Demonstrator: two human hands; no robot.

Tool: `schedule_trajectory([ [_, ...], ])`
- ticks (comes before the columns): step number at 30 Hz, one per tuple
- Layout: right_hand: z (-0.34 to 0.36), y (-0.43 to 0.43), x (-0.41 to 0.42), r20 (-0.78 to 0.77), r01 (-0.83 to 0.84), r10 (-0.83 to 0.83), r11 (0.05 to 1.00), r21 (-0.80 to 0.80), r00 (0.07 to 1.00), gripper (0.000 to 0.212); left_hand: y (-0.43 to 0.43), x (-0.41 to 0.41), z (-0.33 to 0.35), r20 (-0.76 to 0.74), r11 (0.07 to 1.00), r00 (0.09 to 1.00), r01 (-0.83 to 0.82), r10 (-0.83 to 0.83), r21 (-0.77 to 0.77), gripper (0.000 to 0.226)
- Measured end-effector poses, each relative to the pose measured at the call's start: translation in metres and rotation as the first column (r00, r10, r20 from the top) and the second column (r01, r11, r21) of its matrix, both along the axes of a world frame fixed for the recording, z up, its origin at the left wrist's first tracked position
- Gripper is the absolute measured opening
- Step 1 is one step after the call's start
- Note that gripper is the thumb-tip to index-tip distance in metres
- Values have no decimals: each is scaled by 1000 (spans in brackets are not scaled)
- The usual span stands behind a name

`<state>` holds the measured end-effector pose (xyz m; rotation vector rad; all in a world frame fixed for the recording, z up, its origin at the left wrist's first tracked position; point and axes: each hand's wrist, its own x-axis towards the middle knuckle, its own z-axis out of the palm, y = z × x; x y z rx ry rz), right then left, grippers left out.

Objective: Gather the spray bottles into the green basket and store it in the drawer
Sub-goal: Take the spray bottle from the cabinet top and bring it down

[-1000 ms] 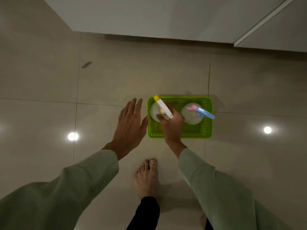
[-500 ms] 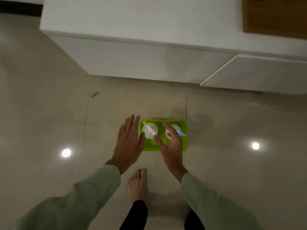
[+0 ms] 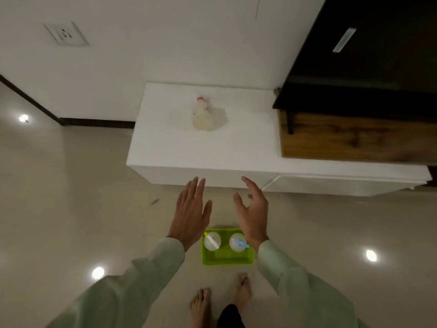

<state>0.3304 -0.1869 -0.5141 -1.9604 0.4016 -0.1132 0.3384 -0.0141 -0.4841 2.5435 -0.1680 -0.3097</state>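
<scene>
Two bare feet (image 3: 220, 304) are standing on the tiled floor (image 3: 71, 209) at the bottom centre of the frame, with pale green sleeves (image 3: 142, 275) running up from both lower corners. Just above the feet, the green basket (image 3: 227, 259) is sitting on the floor, holding two spray bottles upright side by side: the left bottle (image 3: 212, 241) with a yellow and white nozzle, the right bottle (image 3: 237, 242) with a pink and blue one.

Both hands are hovering in the middle of the frame, above the basket in the picture and holding nothing. The left hand (image 3: 191, 214) is showing its back, with the fingers stretched out flat and close together and the thumb spread toward the centre. The right hand (image 3: 254, 214) is spread wide, fingers loosely curved and thumb apart; its wrist is overlapping the basket's upper right corner in the view. The two hands are facing each other with a gap between them.

Beyond the hands, a white tabletop (image 3: 177, 147) is spanning the centre of the frame, and a third bottle (image 3: 203, 114) with a red cap is standing on it, well apart from the basket. The cabinet front (image 3: 343, 185) below the tabletop is showing a seam at centre right. A wooden block (image 3: 354, 140) under a dark panel (image 3: 378, 67) is filling the upper right. A wall socket (image 3: 65, 34) is sitting at the upper left of the white wall.
</scene>
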Motion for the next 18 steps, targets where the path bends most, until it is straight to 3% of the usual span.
schedule_trajectory([
  [10,105,-22,56,-13,-87,87,996,12,996,49,-6,57,109,42,997,998,-59,56,57,60],
  [18,134,-57,101,-68,-28,20,993,-115,997,51,-42,104,123,53,999,999,11,-13,41,61],
])
